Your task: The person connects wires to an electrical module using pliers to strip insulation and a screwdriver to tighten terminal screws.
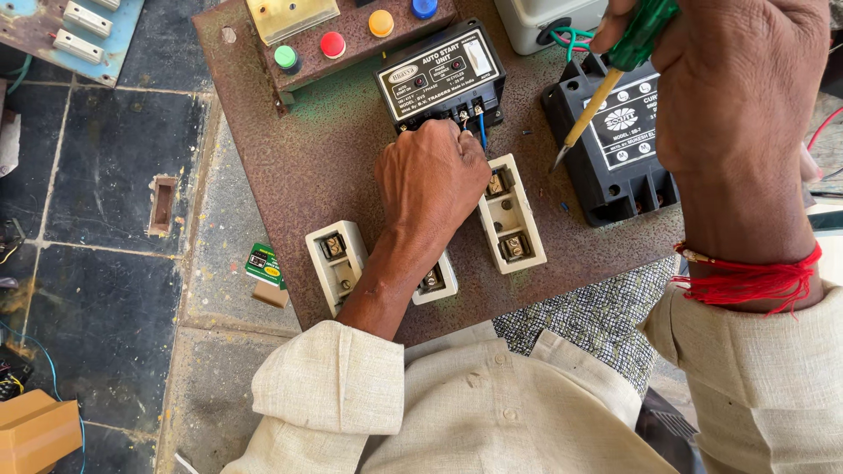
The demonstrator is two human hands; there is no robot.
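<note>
Rusty metal panel (325,167) rests across lap, tilted for access. Black control unit (439,79) near panel's far edge. Left hand (432,180) clenched, pinching blue wire (482,130) at unit's terminals. Right hand (733,79) grips green-handled screwdriver (615,75), tip hovering ready.

Rusty, rough metal panel (299,167); glossy black plastic control unit (439,79); matt cream fuse holders (511,213); translucent green plastic screwdriver handle (645,31); coarse beige cloth sleeves (329,386).

Rusty metal panel (299,167) with black control boxes (442,75), white fuse holders (511,215), coloured push-buttons (333,44).
</note>
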